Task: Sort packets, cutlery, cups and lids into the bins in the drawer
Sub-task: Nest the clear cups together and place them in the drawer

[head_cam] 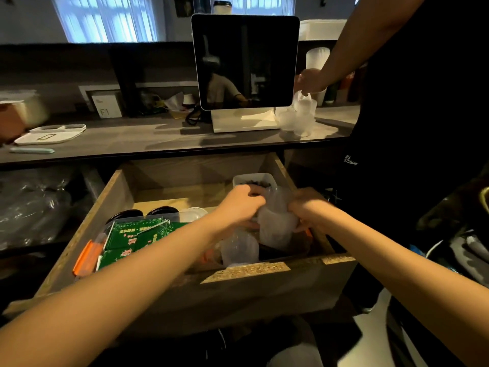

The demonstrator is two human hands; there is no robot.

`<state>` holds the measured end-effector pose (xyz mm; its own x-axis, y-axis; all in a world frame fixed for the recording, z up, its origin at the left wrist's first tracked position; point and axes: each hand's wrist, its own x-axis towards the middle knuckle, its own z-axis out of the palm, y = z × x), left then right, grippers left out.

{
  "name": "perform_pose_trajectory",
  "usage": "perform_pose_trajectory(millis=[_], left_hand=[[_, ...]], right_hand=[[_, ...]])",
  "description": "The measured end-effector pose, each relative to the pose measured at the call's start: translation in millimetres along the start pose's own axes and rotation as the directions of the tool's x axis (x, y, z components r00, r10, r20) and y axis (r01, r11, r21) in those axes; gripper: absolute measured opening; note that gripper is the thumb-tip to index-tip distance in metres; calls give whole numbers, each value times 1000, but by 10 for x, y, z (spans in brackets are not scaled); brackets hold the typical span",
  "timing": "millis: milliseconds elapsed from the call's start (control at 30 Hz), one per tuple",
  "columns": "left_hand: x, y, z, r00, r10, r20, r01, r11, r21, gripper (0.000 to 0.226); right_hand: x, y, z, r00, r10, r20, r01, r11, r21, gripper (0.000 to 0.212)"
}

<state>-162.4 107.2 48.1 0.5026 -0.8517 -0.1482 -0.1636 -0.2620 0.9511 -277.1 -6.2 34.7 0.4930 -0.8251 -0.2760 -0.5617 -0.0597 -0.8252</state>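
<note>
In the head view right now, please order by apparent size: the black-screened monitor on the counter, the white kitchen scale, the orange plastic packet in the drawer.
1. Black-screened monitor, clearly largest.
2. White kitchen scale.
3. Orange plastic packet, smallest, though it lies nearer the camera, so its rank against the scale is unsure.

Your open wooden drawer holds green packets at left, clear plastic cups at right, and black lids behind the packets.
</note>
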Motion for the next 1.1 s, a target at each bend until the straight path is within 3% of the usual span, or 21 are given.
perform_pose_trajectory(millis=[100, 233, 467, 600, 800, 967, 1100], left_hand=[[-28, 196, -184, 999, 34, 6, -34, 999, -33, 16], [-56, 363, -470, 998, 56, -15, -58, 987, -151, 22], [21, 345, -1123, 962, 139, -233, -171, 977, -125, 25], [175, 169, -1478, 966, 108, -235, -144, 979, -142, 28], [544, -179, -1779, 975, -28, -219, -18, 979, -203, 26], [880, -486, -1879, 988, -69, -135, 51, 990, -128, 26], [1196, -690, -1779, 994, -87, -61, 83, 995, -56, 27]], right_hand=[[-8, -218, -90, 988, -151, -10, 152, 981, 123, 32], [18, -573, 55, 989, -147, -21, 147, 950, 274, 25], [67, -1075, 513, 935, -354, -7, 335, 877, 344, 15], [201, -1272, 819, 931, -364, 14, 335, 872, 356, 16], [597, -1313, 1225, 947, -313, 71, 290, 930, 224, 26], [1068, -1207, 1465, 941, -310, 137, 309, 951, 25, 25], [1381, -1079, 1501, 968, -194, 159, 212, 971, -107, 27]])
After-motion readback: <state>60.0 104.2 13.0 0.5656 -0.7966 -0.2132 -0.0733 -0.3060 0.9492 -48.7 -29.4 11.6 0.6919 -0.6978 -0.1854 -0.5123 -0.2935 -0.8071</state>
